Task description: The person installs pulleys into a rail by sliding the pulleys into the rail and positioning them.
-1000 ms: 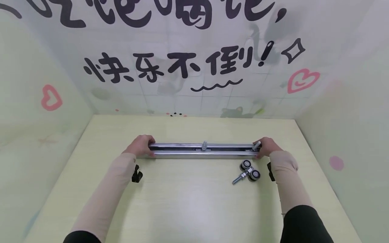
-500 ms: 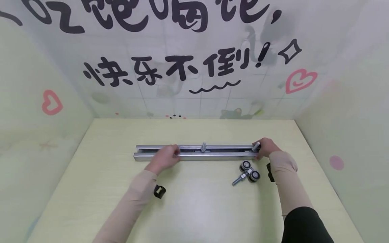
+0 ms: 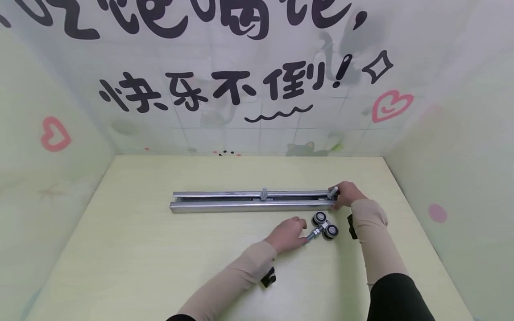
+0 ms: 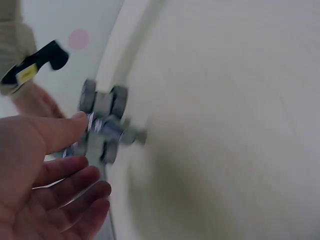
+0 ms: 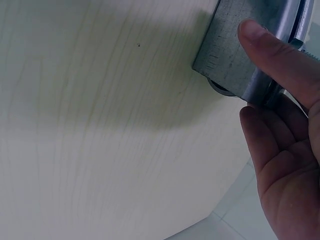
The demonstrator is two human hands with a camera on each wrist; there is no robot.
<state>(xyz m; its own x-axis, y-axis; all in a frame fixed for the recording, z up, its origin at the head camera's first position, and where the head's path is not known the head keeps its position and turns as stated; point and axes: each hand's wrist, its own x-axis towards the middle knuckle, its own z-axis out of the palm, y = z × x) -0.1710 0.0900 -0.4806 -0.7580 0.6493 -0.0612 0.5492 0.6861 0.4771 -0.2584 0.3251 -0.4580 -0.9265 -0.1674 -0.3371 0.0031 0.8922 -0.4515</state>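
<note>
A silver metal track with a slot along its length lies across the table. Two threaded bolts stick up from the slot, one bolt near the middle and one bolt at the right end. My right hand grips that right end, thumb on the track's side wall and fingers curled at the other side. In front lies a roller trolley with black-rimmed wheels and a bolt. My left hand is at its bolt end, thumb and fingers apart; in the left wrist view the thumb overlaps the trolley.
The pale wooden table is bounded by a back wall with black lettering and by side walls. At the track's end a wheel edge shows. A black strap mount sits on the left wrist.
My left hand has let go of the track's left end and moved right and nearer, to the roller trolley. My right hand stays on the right end.
</note>
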